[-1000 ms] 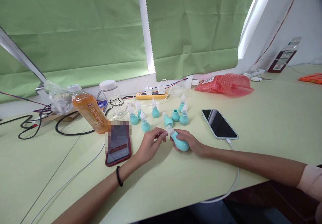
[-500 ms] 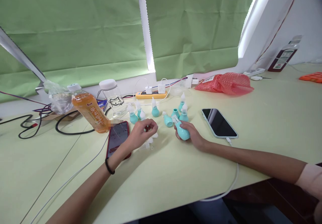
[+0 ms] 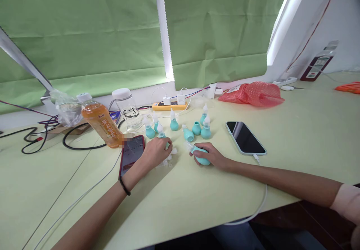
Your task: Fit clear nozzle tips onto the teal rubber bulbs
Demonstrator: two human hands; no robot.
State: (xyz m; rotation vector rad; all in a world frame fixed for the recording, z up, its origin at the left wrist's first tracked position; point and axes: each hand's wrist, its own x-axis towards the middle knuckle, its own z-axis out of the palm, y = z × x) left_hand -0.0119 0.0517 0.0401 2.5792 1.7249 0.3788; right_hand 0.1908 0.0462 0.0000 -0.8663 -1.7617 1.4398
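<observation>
My right hand [image 3: 209,154] is wrapped round a teal bulb nasal aspirator [image 3: 202,156], tilted with its clear nozzle pointing up and left. My left hand [image 3: 158,152] hovers over small clear plastic pieces [image 3: 168,160], its fingers curled together; whatever they may hold is hidden. Just behind the left hand an aspirator with a white tip [image 3: 161,130] is partly covered. Several more stand upright, among them one with a white tip [image 3: 174,122] at the centre. One aspirator [image 3: 188,134] lies on its side beside a bulb without a tip [image 3: 197,128].
A red-edged phone [image 3: 133,150] lies under my left wrist, and a charging phone [image 3: 245,137] lies right of my right hand. An orange drink bottle [image 3: 101,124], a clear jar [image 3: 131,113], a yellow power strip [image 3: 170,107] and a red bubble-wrap bag [image 3: 251,93] line the back.
My right hand has lowered the aspirator slightly and tipped its nozzle further left. My left hand has moved down and left toward the clear pieces, showing more of the aspirator behind it.
</observation>
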